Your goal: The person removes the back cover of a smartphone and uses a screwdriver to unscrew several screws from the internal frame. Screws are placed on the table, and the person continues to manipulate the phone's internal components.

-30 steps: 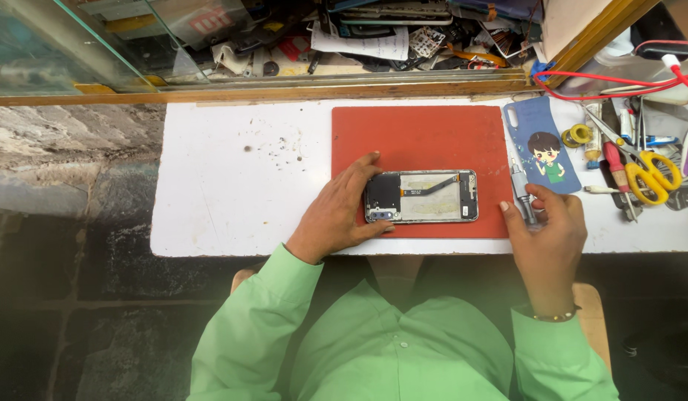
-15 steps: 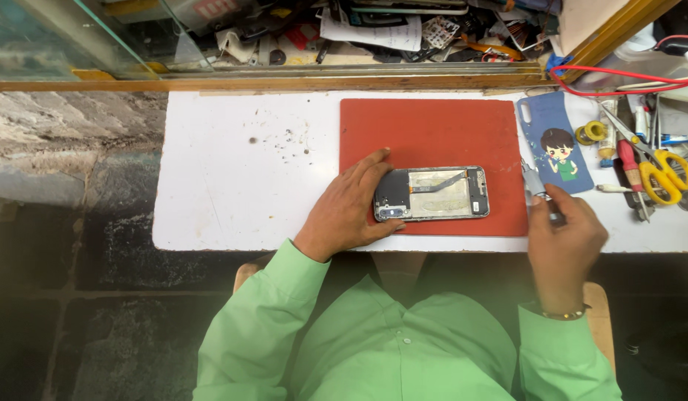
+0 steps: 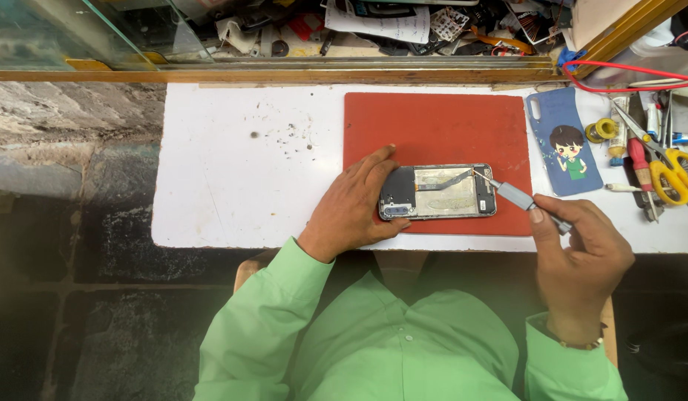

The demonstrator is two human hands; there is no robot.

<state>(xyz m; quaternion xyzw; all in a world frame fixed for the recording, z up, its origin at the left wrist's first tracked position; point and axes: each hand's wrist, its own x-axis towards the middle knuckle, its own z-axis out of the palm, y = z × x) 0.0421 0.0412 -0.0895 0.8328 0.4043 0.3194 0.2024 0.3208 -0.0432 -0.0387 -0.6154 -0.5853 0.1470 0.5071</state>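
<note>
An opened phone point(image 3: 440, 192) with its back cover off lies on a red mat point(image 3: 433, 126) on the white table point(image 3: 233, 178). My left hand point(image 3: 356, 203) rests on the mat and grips the phone's left end, thumb at its lower corner. My right hand point(image 3: 581, 256) holds a grey screwdriver point(image 3: 516, 197) by the handle; its thin tip touches the phone's upper right corner.
A blue phone case with a cartoon figure point(image 3: 565, 145) lies right of the mat. Further right are yellow-handled scissors point(image 3: 674, 174), a red-handled screwdriver point(image 3: 639, 165) and a yellow tape roll point(image 3: 604, 130). A cluttered shelf of parts point(image 3: 388, 26) runs behind the table.
My right hand has brought the screwdriver from the mat's right edge to the phone's upper right corner. The left hand stays on the phone. The view has shifted slightly.
</note>
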